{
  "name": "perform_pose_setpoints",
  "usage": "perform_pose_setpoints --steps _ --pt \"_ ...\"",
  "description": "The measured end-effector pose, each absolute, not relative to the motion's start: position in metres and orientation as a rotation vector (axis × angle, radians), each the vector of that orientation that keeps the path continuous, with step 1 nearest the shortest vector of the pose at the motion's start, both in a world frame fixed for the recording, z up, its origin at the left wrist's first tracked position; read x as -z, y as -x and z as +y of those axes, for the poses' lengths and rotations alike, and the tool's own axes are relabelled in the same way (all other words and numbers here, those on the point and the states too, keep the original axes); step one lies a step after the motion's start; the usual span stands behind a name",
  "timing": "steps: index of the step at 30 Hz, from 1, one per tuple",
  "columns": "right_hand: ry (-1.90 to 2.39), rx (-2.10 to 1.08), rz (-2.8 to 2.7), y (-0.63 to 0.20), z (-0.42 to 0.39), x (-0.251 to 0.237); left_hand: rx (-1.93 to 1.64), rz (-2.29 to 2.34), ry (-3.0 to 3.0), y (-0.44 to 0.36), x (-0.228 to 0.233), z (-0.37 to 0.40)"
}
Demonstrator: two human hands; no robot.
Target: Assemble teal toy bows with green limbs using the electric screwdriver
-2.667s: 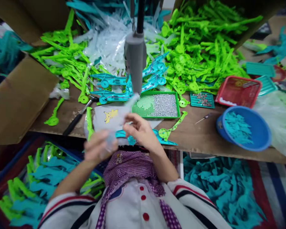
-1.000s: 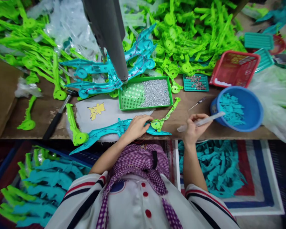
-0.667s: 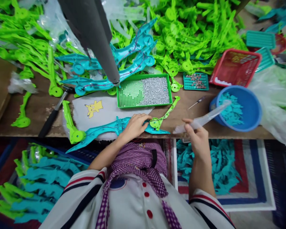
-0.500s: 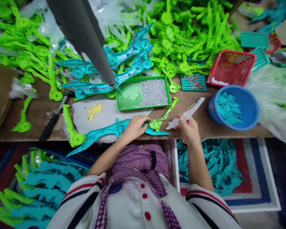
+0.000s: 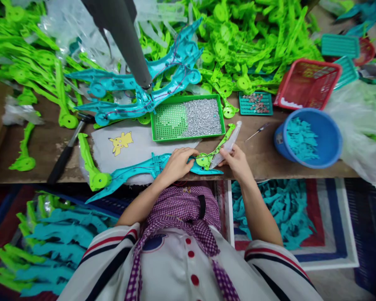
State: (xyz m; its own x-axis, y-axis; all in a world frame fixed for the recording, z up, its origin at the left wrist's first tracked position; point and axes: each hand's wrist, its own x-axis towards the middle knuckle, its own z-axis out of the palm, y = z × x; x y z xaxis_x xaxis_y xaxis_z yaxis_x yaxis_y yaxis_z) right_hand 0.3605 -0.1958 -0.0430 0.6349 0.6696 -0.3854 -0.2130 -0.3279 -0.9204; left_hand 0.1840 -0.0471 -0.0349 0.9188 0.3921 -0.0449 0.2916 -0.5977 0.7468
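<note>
Left hand (image 5: 177, 164) presses the teal part (image 5: 144, 169) flat on the bench (image 5: 263, 161); right hand (image 5: 236, 161) fingers grip a clear tube (image 5: 228, 144) — slack pressure would likely let the part shift.

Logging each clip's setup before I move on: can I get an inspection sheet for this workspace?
Surface: brown wooden bench, worn, with a grey cloth at the near edge.
Job's things: teal plastic part on the cloth; green plastic arm lying over its right end; clear plastic piece.
Clutter: heaps of green parts, green tray of silver bits, blue bowl, red basket, hammer.
Grippers: left hand presses on the teal plastic part; right hand holds the clear plastic piece.
Cables: nothing seen.
Surroundings: more teal and green parts under the bench; grey hanging tool.
</note>
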Motion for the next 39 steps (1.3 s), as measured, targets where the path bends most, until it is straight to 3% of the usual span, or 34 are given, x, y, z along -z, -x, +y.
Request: perform_pose_setpoints --steps 17,26,39 --pt "1.931 -0.829 -0.438 -0.364 -0.200 0.055 -0.160 0.472 -2.245 -0.183 0.037 -0.047" --pt "1.985 -0.526 -0.538 -0.389 -0.196 0.057 -0.176 0.450 -2.263 -0.182 0.040 -0.047" --pt "1.992 -0.710 -0.618 -0.401 -0.193 0.051 -0.129 0.418 -2.302 -0.181 0.041 -0.044"
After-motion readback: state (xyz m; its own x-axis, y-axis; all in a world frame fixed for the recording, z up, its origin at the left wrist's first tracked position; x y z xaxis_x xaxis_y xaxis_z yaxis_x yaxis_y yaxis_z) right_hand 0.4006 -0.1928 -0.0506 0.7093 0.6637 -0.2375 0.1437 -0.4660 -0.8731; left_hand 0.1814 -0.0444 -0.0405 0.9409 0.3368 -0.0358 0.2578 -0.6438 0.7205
